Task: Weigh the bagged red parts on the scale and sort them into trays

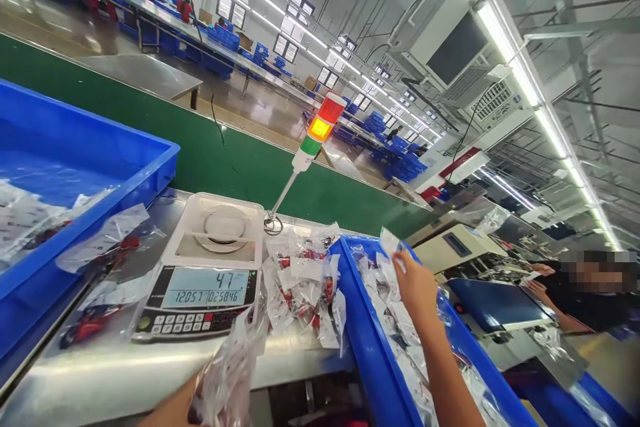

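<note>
My right hand (413,280) reaches over the blue bin (367,340) on the right and pinches a small clear packet (389,241) by its edge. That bin holds several similar packets with red parts. My left hand (186,407) is low at the bottom edge, closed round a bunch of clear plastic packets (227,370); its fingers are mostly hidden behind them. A counting scale (207,265) stands between the two bins, its pan bare and its display reading 47. A loose heap of packets (303,283) lies right of the scale.
A second blue bin (85,167) with packets sits at the left on the steel table (115,367). A signal tower light (317,130) rises behind the scale. A green conveyor belt (225,160) runs behind. Another person (575,293) works at the right beside a machine.
</note>
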`<state>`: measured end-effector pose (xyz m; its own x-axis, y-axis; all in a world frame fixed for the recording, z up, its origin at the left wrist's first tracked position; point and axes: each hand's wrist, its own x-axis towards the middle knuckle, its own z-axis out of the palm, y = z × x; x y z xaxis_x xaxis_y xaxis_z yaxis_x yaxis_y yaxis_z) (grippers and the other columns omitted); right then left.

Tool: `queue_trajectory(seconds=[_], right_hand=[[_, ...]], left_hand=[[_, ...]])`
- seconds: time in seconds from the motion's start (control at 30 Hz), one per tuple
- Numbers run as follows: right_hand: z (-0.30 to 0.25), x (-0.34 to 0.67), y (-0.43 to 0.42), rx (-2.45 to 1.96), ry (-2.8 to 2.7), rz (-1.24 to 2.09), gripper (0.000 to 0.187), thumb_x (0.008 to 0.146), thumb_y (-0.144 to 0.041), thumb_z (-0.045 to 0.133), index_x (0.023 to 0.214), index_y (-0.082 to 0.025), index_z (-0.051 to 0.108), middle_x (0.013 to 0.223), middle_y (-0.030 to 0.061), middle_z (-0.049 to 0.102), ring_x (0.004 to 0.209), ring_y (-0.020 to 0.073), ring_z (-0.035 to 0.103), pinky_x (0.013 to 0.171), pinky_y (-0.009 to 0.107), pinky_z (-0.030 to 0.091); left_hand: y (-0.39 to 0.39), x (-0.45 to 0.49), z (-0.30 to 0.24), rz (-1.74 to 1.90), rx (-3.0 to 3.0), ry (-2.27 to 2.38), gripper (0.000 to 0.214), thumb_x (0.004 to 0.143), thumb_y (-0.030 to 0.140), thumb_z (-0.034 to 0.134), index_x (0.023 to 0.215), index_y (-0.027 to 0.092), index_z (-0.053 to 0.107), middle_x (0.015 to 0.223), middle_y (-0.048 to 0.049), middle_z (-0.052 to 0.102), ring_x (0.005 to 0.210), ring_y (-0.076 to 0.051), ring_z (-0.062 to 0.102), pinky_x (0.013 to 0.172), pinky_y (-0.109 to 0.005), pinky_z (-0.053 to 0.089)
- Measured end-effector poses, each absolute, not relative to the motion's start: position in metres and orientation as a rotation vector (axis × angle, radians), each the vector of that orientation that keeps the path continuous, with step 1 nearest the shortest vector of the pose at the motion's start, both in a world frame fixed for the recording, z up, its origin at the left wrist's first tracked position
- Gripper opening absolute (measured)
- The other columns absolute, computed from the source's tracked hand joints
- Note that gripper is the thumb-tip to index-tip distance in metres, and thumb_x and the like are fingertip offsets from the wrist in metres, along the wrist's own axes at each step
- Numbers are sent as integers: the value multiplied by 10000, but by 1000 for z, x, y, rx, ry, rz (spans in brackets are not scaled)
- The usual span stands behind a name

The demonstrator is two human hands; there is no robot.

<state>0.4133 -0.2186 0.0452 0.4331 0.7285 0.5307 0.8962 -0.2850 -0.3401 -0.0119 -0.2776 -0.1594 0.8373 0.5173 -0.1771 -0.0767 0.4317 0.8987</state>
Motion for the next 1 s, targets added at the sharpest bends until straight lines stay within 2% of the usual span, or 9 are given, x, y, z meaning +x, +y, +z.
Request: queue_trajectory(seconds=[0.1,0.17,0.27,0.37,0.47,0.57,0.7,0.9,1.0], right_hand=[[15,385,-242,-2109,-1541,-115,364,853,-525,604,673,-232,726,667,85,729,659,286,695,693,386,523],[5,345,-248,-1980,-1685,182,355,893,-544,592,921,-248,785,937,85,788,816,284,740,775,394,566],[7,275,-245,-1473,-1939,908,537,882,-569,674,1340,-290,650,1340,74,674,1152,278,673,988,411,530],[16,225,-229,-1156,-2103,1278,375,872,-567,695,1079,-267,781,1064,30,779,1004,249,713,922,355,541],[26,210,-200,-1163,-1997,1227,331,901,-497,674,761,-215,773,749,2,769,727,203,709,695,281,532],[35,209,-162,-1188,-1778,784,255,897,-424,678,805,-197,751,798,16,773,741,203,693,700,283,515],[38,199,-123,-1171,-1882,290,290,964,-433,566,948,-209,749,957,62,773,891,241,693,827,360,528],[19,195,-155,-1103,-2171,447,242,960,-465,617,1035,-301,778,1122,49,766,1227,309,599,1036,508,484],[14,202,-203,-1071,-2191,815,358,970,-554,569,1200,-335,733,1228,51,729,1258,282,590,1078,468,471]], left_hand=[[-272,4,-140,465,1044,428,979,595,615,827,1443,229,527,1088,-97,706,1203,-404,526,1118,-528,348],[-269,11,-120,489,1030,403,1044,561,629,842,1464,230,503,1166,-91,692,1287,-410,461,1174,-532,262],[-269,13,-94,459,1033,387,1110,502,689,852,1457,236,512,1300,-81,636,1362,-417,382,1210,-514,169],[-277,8,-94,475,1010,404,1126,475,709,860,1439,233,527,1329,-77,606,1337,-404,402,1198,-488,183],[-290,-2,-119,533,847,449,1104,461,633,886,1425,237,521,1192,-71,648,1156,-359,546,1093,-466,336],[-301,-10,-144,603,757,478,1024,493,515,896,1410,276,511,1051,-35,659,995,-291,609,939,-399,434],[-303,-14,-142,702,734,447,989,537,457,894,1418,264,489,996,-27,646,953,-253,616,854,-338,441],[-294,-15,-113,778,689,505,1027,592,543,865,1473,250,427,1142,-53,664,1021,-255,621,891,-336,421],[-292,-16,-111,724,702,543,1029,551,561,888,1437,231,482,1118,-52,685,1002,-250,618,874,-324,408]])
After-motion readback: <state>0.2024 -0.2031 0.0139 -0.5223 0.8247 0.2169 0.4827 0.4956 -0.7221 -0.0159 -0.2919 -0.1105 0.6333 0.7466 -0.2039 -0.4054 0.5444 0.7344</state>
